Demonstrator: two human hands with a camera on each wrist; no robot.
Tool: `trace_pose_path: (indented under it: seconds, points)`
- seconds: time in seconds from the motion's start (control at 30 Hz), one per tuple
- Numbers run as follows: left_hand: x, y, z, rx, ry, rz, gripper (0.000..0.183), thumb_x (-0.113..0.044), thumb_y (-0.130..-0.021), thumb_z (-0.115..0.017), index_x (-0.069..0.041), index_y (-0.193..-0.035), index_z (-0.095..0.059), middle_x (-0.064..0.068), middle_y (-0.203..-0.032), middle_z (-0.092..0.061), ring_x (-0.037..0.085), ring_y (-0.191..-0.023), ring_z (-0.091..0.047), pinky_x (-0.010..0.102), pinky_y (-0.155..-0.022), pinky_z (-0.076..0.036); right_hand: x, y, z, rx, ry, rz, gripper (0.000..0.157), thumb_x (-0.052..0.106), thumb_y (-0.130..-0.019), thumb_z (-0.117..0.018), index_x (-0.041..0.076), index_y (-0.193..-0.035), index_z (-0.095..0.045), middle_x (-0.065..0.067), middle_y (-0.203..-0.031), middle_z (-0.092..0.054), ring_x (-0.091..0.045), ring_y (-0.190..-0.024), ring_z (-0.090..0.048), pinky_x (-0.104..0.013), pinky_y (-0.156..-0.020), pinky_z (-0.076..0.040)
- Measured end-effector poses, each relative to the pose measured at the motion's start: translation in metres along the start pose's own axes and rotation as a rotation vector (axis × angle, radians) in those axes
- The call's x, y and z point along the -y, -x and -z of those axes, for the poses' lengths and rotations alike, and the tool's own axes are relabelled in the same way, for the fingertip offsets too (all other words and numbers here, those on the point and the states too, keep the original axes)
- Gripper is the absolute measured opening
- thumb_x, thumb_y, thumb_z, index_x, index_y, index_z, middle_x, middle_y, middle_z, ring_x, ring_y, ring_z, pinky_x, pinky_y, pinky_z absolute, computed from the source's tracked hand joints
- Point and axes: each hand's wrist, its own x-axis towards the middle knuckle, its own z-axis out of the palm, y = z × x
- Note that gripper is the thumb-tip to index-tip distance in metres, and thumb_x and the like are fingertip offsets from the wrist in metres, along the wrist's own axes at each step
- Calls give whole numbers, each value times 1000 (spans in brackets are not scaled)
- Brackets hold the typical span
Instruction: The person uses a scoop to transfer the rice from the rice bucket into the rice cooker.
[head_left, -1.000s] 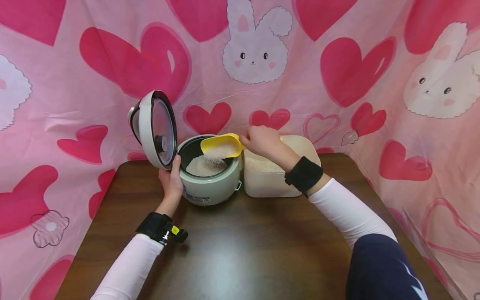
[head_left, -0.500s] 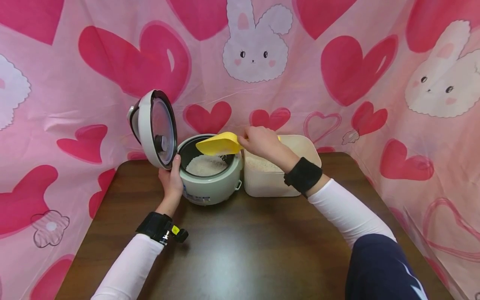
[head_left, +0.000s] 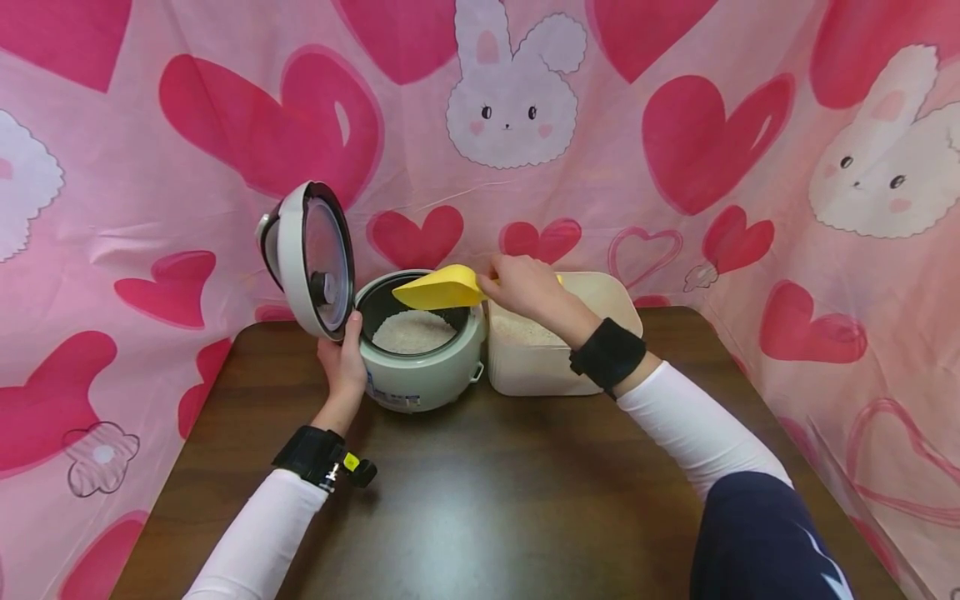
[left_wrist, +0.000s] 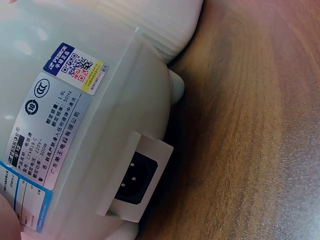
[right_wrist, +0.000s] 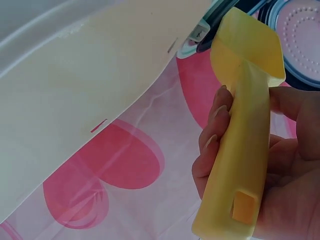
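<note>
My right hand point(head_left: 525, 287) grips the handle of a yellow scoop point(head_left: 441, 288), its fingers wrapped round it in the right wrist view. The scoop is tipped over the open pot of a pale green rice cooker point(head_left: 420, 387), its underside showing in the head view. White rice point(head_left: 412, 332) lies heaped in the dark inner pot. My left hand point(head_left: 343, 362) holds the cooker's left side at the hinge, thumb up by the rim, other fingers partly hidden below the raised lid point(head_left: 315, 260). In the left wrist view, labels and a power socket point(left_wrist: 136, 178) show on the cooker.
A cream rice bin point(head_left: 543, 371), open at the top with rice inside, stands close to the cooker's right, under my right forearm. Both rest on a dark wooden table point(head_left: 465, 492). A pink cloth point(head_left: 420, 167) with hearts and rabbits hangs behind.
The scoop has turned over from showing its rice-filled bowl to showing its underside. Rice that was falling into the pot has stopped. My left hand has stayed in place.
</note>
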Motion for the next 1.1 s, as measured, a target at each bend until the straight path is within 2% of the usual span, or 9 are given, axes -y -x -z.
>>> trace_pose_path:
  seconds: [0.17,0.3,0.5,0.6,0.83,0.93,1.1]
  points:
    - [0,2,1,-16,-3,-2,57,-37,-101,-61,-3,-147,-52,11,-147,-58,21,-133,-49,39,-121,-33,-3,2,-2,11,-17,-13,29,35,-105,-57,7,-109,-63,-8,-87,-63,-26,-76,-58,-35,-71,-52]
    - [0,4,0,-25,4,2,56,-36,-101,-62,-2,-145,-54,13,-146,-58,22,-131,-50,39,-120,-33,-9,4,-1,16,-51,-19,29,35,-106,-55,8,-107,-63,-8,-85,-61,-26,-76,-56,-34,-70,-51]
    - [0,6,0,-28,10,3,55,-36,-101,-62,-2,-144,-55,13,-145,-59,20,-128,-51,39,-119,-34,-28,6,5,52,-86,-48,34,37,-107,-51,7,-96,-61,-7,-75,-51,-24,-69,-49,-31,-64,-42]
    - [0,7,1,-32,10,-3,55,-35,-101,-62,-2,-144,-55,12,-144,-60,19,-128,-51,38,-119,-34,-41,9,7,88,-110,-61,36,38,-108,-50,6,-95,-61,-8,-74,-51,-24,-68,-47,-31,-63,-41]
    - [-1,8,0,-39,3,4,54,-34,-100,-62,-1,-143,-56,14,-144,-60,20,-128,-52,38,-119,-35,-72,20,13,132,-192,-69,39,38,-109,-48,3,-103,-65,-11,-82,-64,-28,-78,-62,-34,-69,-51]
    - [-2,10,0,-44,5,12,55,-34,-100,-62,0,-142,-56,15,-144,-60,21,-128,-52,38,-118,-35,-86,26,18,129,-225,-68,41,38,-110,-45,2,-107,-66,-13,-83,-64,-29,-77,-62,-34,-69,-52]
    - [-6,11,0,-43,-2,5,55,-35,-100,-62,-1,-143,-56,14,-144,-60,21,-128,-52,39,-119,-35,-110,40,26,133,-245,-110,43,40,-111,-40,7,-125,-64,-13,-86,-64,-30,-75,-58,-34,-68,-52]
